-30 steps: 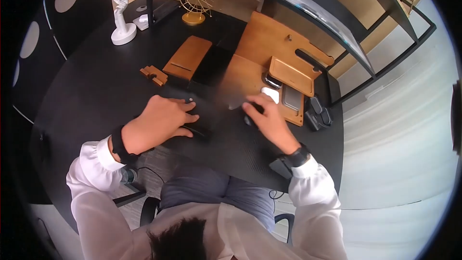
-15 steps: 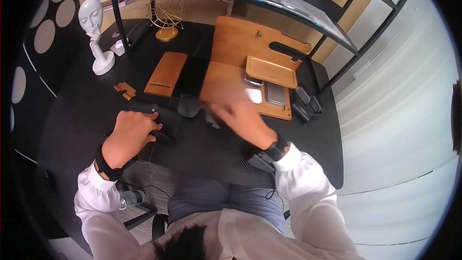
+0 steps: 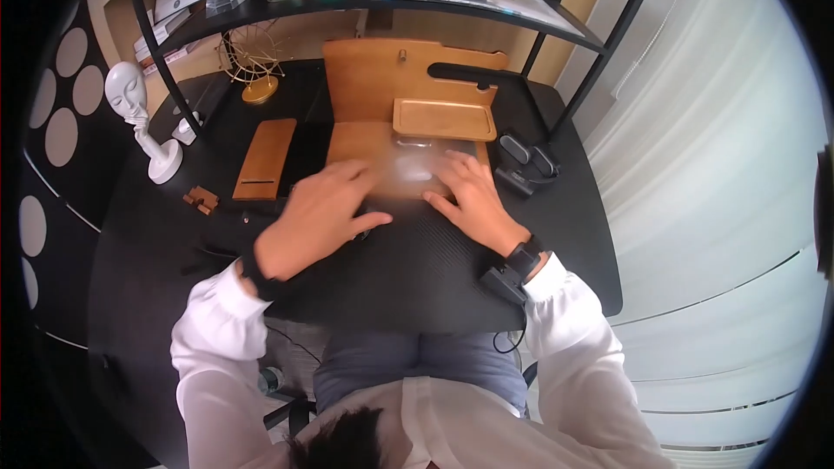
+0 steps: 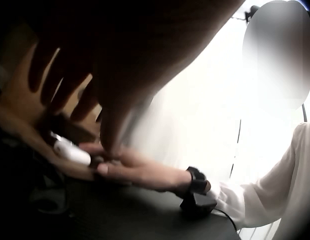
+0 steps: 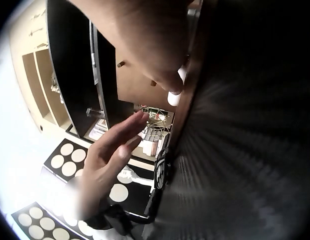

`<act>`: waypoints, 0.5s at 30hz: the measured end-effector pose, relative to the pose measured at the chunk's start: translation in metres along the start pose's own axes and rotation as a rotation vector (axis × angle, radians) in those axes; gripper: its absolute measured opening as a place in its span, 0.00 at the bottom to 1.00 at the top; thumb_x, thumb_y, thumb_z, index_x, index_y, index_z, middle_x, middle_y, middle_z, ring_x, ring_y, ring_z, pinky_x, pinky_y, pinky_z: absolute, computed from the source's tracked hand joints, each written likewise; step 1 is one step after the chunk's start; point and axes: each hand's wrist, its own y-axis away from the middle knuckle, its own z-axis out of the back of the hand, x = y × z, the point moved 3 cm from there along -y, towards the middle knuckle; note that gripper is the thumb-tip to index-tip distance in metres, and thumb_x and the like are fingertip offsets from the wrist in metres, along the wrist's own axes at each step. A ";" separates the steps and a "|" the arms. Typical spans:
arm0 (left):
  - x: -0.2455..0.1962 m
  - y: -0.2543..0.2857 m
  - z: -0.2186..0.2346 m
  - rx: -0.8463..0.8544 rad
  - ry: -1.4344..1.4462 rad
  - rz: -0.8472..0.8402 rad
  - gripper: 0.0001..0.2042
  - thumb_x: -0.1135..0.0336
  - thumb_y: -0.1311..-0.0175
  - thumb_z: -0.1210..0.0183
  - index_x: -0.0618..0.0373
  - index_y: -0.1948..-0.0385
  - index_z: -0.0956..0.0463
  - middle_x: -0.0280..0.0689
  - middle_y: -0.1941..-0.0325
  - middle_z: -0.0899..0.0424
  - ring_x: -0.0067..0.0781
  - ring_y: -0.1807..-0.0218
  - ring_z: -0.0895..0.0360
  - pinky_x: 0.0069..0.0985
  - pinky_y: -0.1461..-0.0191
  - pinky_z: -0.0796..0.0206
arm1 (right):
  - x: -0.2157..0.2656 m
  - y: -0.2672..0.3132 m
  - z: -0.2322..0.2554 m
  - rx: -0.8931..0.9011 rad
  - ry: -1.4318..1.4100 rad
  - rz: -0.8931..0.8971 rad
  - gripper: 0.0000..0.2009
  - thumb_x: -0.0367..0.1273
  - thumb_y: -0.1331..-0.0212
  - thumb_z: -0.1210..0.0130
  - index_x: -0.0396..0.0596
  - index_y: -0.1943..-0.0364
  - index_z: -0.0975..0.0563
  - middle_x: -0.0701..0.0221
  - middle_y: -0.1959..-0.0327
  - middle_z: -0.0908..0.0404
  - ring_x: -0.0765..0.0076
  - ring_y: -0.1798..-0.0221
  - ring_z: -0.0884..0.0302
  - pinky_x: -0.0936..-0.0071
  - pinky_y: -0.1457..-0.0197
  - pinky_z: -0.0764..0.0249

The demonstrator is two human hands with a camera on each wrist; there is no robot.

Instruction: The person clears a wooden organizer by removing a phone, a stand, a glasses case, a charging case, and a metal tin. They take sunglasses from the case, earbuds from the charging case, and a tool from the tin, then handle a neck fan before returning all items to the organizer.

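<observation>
My left hand [image 3: 321,213] hovers palm down over the desk in the head view, thumb spread and fingers extended toward the wooden desk stand [image 3: 365,87]. Across from it, my right hand [image 3: 473,200] reaches over the stand's front right part with relaxed fingers. Between the two hands lies a small white rounded case [image 3: 415,167], blurred here; the left wrist view shows the same white case [image 4: 72,152] just beyond the right fingertips. Dark glasses [image 4: 47,197] lie on the desk beside the stand, mostly hidden under the left hand in the head view.
A wooden tray [image 3: 445,119] sits raised on the stand. To its right is a black holder [image 3: 528,165]. Leftward are a brown panel [image 3: 265,161], a small wooden piece [image 3: 201,200], a gold wheel ornament [image 3: 261,87] and a white figure [image 3: 161,161]. A black shelf [image 3: 287,9] spans the back.
My left hand has left the dark case at the left and moved right, toward the stand. The right hand let go of the glasses and moved right over the stand. The head view has turned.
</observation>
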 end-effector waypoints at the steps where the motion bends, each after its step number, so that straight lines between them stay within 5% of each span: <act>1: 0.002 -0.013 -0.017 -0.034 0.019 -0.017 0.27 0.54 0.39 0.32 0.57 0.40 0.23 0.46 0.41 0.18 0.53 0.42 0.20 0.39 0.39 0.28 | -0.001 0.001 0.000 0.019 -0.042 -0.036 0.24 0.36 0.38 0.36 0.49 0.37 0.22 0.67 0.38 0.22 0.51 0.29 0.34 0.57 0.29 0.39; 9: 0.014 -0.064 -0.063 -0.027 0.206 0.005 0.20 0.61 0.42 0.30 0.58 0.50 0.18 0.46 0.50 0.18 0.52 0.48 0.19 0.42 0.46 0.27 | -0.004 0.002 -0.004 -0.042 -0.159 -0.061 0.21 0.34 0.38 0.36 0.50 0.41 0.20 0.66 0.42 0.20 0.52 0.31 0.33 0.57 0.29 0.40; 15: 0.001 -0.068 -0.042 -0.062 0.179 -0.041 0.19 0.67 0.49 0.28 0.58 0.53 0.18 0.42 0.56 0.19 0.49 0.52 0.19 0.38 0.50 0.27 | 0.003 -0.003 0.008 -0.154 -0.225 -0.108 0.19 0.36 0.37 0.36 0.47 0.43 0.20 0.63 0.49 0.18 0.51 0.39 0.28 0.57 0.33 0.37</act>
